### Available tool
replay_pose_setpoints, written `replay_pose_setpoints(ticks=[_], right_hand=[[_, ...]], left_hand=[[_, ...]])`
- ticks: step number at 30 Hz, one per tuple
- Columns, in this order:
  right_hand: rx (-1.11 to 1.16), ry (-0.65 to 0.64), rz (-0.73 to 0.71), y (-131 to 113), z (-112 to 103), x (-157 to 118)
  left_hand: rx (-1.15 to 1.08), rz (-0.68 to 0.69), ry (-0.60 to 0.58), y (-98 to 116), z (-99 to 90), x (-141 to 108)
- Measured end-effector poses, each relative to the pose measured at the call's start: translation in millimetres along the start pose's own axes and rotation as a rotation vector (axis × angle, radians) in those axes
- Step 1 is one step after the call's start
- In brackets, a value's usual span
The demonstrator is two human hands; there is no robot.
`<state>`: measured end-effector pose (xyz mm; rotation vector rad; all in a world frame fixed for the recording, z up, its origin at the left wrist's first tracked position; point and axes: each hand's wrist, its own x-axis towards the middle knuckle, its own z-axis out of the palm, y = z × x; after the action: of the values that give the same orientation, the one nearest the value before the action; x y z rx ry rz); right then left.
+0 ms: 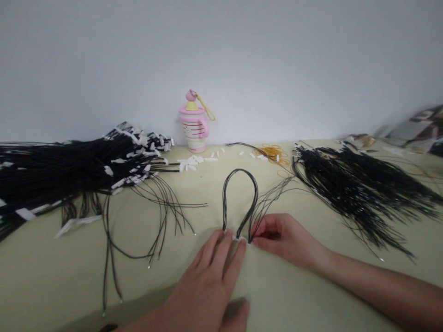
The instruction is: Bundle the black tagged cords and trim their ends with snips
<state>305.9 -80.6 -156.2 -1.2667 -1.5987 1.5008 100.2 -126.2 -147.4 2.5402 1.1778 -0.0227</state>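
At the lower centre of the frame, the left hand [211,276] lies palm down on the pale counter [294,299], its grip loose and unclosed, with fingers a little spread and 3 fingertips set on the whitish lower ends of a black wire loop [256,191]. The loop arches upward at the centre, its 2 legs running down to those fingertips. Just right of it, the right hand [282,237] has its grip drawn to a pinch, thumb and index tips close together on the lower end of a bunch of thin black strands [251,223], which fan toward the upper right. A big heap of black wires [79,161] with white strips [138,138] fills the left of the frame, and loose wires [162,203] curl below it. A pink-lidded cup [195,133] with a yellow strap stands by the wall [221,55] in the upper centre, white scraps [192,161] near its base. Yellow rubber bands [270,152] lie right of centre, beside the right-hand wire pile [353,193]. The items at the far right edge [415,127] are too blurred to identify.
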Motion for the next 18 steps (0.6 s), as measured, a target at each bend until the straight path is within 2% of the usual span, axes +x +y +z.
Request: replay_pose_setpoints(ticks=[4, 7, 14, 18], right_hand=[[0.041, -0.003, 0.034, -2, -2, 1], [0.09, -0.011, 0.066, -5, -3, 1], [0.072, -0.048, 0.093, -7, -6, 0], [0.103, -0.041, 0.058, -9, -9, 2]], left_hand=[[0.017, 0.046, 0.13, -10, 18.8, 0], [0.011, 0.07, 0.145, -13, 23.3, -1], [-0.003, 0.041, 0.095, -6, 13.6, 0], [-0.021, 0.063, 0.041, -8, -0.2, -1]])
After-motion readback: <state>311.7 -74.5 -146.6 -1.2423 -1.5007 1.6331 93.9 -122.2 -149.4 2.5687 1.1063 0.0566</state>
